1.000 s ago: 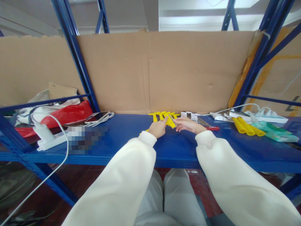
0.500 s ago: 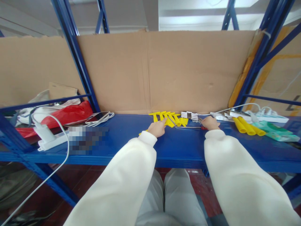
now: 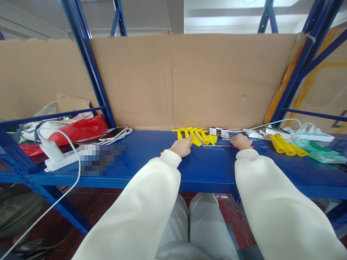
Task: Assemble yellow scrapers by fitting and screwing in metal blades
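My left hand (image 3: 181, 147) rests low over the blue shelf, its fingers closed around a yellow plastic piece (image 3: 196, 141) that shows on both sides of the hand. Just beyond it lies a row of yellow T-shaped plastic pieces (image 3: 187, 132). My right hand (image 3: 241, 142) is closed at the right of a stack of white-and-dark small parts (image 3: 219, 133); what its fingers pinch is too small to make out. A thin metal shaft (image 3: 217, 146) runs left from beneath that hand, and bits of red, possibly its handle, show by the palm.
Yellow tubes (image 3: 287, 145) and a green packet (image 3: 320, 151) lie on the right. To the left are a phone (image 3: 113, 133), a white power strip (image 3: 61, 160) and a red bag (image 3: 78, 130). A cardboard sheet (image 3: 217, 83) stands behind the blue shelf (image 3: 146, 151).
The view shifts very slightly. Both hands stay in nearly the same places.
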`<state>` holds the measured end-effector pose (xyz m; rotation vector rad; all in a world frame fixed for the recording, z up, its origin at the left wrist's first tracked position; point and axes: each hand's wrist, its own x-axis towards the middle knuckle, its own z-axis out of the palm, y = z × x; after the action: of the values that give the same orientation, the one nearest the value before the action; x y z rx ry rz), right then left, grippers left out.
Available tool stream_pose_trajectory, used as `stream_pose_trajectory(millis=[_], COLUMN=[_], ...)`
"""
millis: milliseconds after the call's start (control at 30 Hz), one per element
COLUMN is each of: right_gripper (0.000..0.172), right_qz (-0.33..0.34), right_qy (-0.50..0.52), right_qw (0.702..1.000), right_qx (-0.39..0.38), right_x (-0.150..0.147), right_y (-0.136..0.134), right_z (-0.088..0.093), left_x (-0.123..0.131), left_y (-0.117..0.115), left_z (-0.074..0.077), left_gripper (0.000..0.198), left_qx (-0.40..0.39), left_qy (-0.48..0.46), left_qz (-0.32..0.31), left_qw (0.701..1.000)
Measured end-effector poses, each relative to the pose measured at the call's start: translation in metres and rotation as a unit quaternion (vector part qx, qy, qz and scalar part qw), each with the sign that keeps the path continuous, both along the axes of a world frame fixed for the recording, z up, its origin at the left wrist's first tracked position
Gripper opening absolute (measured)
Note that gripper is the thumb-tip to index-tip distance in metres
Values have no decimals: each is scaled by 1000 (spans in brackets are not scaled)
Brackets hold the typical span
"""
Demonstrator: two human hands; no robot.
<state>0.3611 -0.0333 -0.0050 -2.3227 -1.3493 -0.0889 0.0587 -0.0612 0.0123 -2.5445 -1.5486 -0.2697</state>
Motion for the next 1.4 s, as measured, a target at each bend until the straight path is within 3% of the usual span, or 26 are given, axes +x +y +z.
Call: stream_pose_trajectory(millis=[100,467,733,1100,1400], right_gripper=[27,28,28,36,27], right_qz=[-32,-19,-25,-1,12], right_qy=[4,38,87,29,-27], right_qw=[998,999,995,996,997], right_qx=[-51,-21,-45,-82,-77], right_x=[-6,2,-5,-9,-9], right_y=[-3,-4,-11,-9,-4], right_z=[4,6,16,16,12], left_x=[0,0,0,0,0], left_y=[0,-1,0,0,0], left_z=[0,0,0,-1,-1], left_gripper=[56,58,57,57,57], left_qx=[0,0,-5,-4,-2], left_qy=[2,-2,-3,-2,-4], left_qz=[-2,-9,-2,-2,0], left_qw=[1000,1000,1000,1000,1000])
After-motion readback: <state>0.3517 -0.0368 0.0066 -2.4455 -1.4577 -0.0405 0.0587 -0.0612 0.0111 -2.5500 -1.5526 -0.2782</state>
